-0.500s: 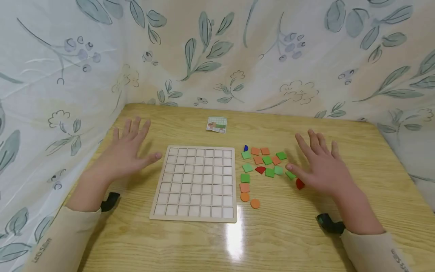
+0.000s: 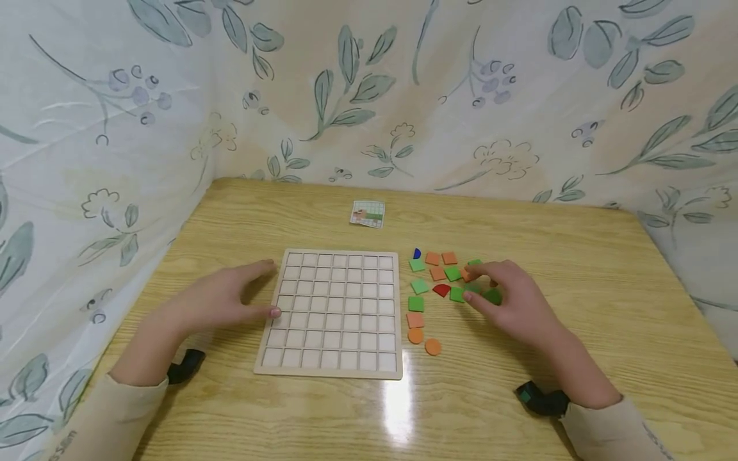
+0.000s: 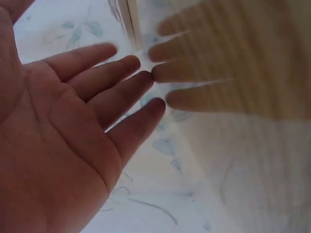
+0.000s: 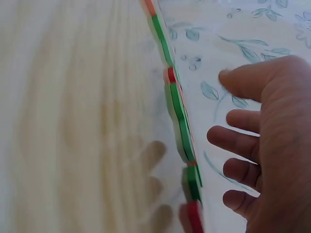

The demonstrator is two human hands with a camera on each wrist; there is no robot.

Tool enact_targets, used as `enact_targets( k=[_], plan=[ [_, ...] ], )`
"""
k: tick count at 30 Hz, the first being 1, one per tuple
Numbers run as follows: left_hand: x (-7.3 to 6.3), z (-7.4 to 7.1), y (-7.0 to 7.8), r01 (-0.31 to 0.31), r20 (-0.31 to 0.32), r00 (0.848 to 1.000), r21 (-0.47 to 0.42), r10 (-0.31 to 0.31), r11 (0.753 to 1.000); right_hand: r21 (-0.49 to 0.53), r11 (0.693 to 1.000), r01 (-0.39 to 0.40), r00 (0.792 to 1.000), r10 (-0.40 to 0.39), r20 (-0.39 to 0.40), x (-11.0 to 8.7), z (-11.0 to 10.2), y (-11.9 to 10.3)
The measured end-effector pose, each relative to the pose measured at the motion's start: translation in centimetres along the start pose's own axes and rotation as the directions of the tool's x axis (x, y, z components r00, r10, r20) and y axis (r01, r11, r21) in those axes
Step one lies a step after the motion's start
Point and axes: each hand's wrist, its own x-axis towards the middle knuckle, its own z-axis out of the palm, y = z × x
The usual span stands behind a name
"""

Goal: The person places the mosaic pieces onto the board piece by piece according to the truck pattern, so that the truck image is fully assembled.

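In the head view my left hand (image 2: 216,299) is at the left edge of a pale wooden grid board (image 2: 328,374), its thumb and forefinger tips by the rim. The left wrist view shows its fingers straight and apart. My right hand (image 2: 519,304) hovers over the right side of a group of flat tiles, thumb and fingers parted, near a green square tile (image 2: 457,294). A gap shows between its fingers and the tiles in the right wrist view. It holds nothing and covers some tiles. Beside the board lie a red fan-shaped tile (image 2: 441,290) and an orange round tile (image 2: 433,346).
A small printed picture card (image 2: 367,214) lies behind the board. A blue half-round tile (image 2: 417,253) and several orange and green squares lie right of the board on the wooden table (image 2: 323,416). Leaf-patterned cloth (image 2: 369,96) hangs behind and at the left.
Both hands have come down from a raised, spread pose. My left hand has moved to the board's left edge; my right has moved left over the tiles, hiding a red one.
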Motion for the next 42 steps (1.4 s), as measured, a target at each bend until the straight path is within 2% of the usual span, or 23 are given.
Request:
enact_targets(
  k=[4,12,18,23,31,36,42],
  plan=[
    [-0.1,0.8,-0.2,-0.007,-0.014,1.0,-0.036,0.007,0.999,0.05,0.998,0.041,0.999,-0.041,0.003,-0.2,0.9,0.7],
    [0.4,1.8,-1.3,-0.09,0.003,0.996,-0.148,0.092,0.985,-0.015,0.996,0.085,0.996,-0.085,0.01,-0.5,1.3,1.4],
    [0.7,2.6,-2.7,-0.139,-0.01,0.99,-0.214,0.14,0.967,-0.036,0.986,0.162,0.987,-0.162,-0.001,-0.2,1.4,1.3],
    [0.7,2.8,-3.5,-0.171,0.0,0.984,-0.249,0.177,0.953,-0.051,0.986,0.162,0.987,-0.161,0.016,-0.1,1.6,1.0],
    [0.7,2.7,-3.7,-0.152,0.05,0.984,-0.252,0.17,0.956,-0.046,0.988,0.146,0.989,-0.146,0.013,-0.1,1.9,1.3],
    [0.8,2.8,-3.9,-0.155,0.05,0.984,-0.23,0.171,0.961,-0.04,0.989,0.142,0.99,-0.142,0.006,0.1,2.0,1.5],
    [0.7,2.7,-4.1,-0.153,0.051,0.984,-0.223,0.169,0.963,-0.019,0.986,0.165,0.985,-0.166,-0.042,0.6,2.7,1.1]
  ],
)
